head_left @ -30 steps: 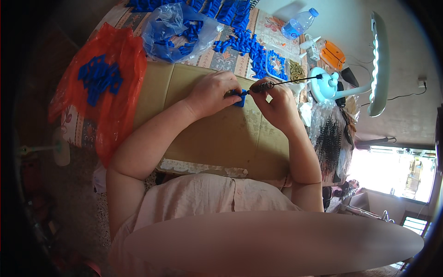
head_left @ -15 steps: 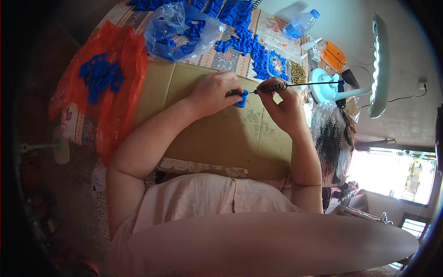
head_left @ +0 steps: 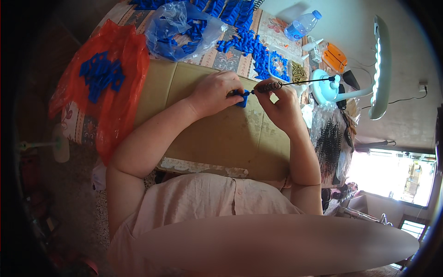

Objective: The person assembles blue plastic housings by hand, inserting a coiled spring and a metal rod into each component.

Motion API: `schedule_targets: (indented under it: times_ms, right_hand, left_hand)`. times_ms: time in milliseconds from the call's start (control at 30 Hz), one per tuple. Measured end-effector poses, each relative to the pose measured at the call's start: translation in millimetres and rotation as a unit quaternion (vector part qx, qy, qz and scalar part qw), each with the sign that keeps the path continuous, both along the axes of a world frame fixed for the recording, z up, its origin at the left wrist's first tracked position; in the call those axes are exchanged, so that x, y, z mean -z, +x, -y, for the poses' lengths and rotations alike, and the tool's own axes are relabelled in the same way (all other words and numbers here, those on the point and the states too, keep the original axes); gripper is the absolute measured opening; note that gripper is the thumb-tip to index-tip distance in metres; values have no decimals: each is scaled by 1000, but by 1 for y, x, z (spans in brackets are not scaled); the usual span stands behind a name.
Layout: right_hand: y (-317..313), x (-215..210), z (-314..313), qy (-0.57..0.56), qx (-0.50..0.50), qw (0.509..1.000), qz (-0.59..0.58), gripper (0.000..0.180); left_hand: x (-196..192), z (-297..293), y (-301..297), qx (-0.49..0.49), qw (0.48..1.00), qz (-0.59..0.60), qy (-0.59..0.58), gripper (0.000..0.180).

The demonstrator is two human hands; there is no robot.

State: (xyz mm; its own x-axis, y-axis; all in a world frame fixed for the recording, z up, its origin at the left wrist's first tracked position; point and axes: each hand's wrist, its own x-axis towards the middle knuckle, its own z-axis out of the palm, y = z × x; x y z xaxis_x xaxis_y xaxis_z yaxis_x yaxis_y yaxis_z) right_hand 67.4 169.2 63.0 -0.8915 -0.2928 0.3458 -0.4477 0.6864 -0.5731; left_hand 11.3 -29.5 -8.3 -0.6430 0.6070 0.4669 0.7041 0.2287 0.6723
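My left hand (head_left: 214,95) is closed on a small blue plastic part (head_left: 243,101), pinched between thumb and fingers above the cardboard. Facing it, my right hand (head_left: 285,105) pinches a thin black rod (head_left: 307,82) with a coiled spring (head_left: 272,86) round it near the fingers. The rod's inner end meets the blue part or lies right beside it; fingers hide the exact contact. Its other end reaches out to the right, toward the lamp base. Under both hands lies a flat brown cardboard sheet (head_left: 203,143).
An orange-red plastic bag (head_left: 124,87) at left bears blue parts (head_left: 99,76). Farther back are a clear bag (head_left: 159,30), loose blue pieces (head_left: 249,44) and brass-coloured pieces (head_left: 299,73). A lamp (head_left: 380,69), bottle (head_left: 302,25) and black springs (head_left: 331,143) stand or lie at right.
The rod's outer end has swung slightly up and to the left. My left hand stays nearly still on the blue part, and my right fingers have shifted a little.
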Motion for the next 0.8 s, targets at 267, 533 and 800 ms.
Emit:
schedule_targets:
  times_ms: [267, 533, 800]
  right_hand:
    - [-2, 1, 0, 19, 5, 1000, 15, 8]
    - [-7, 10, -2, 28, -1, 999, 31, 9]
    - [-6, 11, -2, 27, 15, 999, 31, 12]
  left_hand:
    - [2, 0, -1, -3, 1000, 0, -7, 16]
    - [0, 0, 1, -6, 1000, -7, -11, 17]
    - [-24, -7, 11, -5, 991, 9, 132, 24]
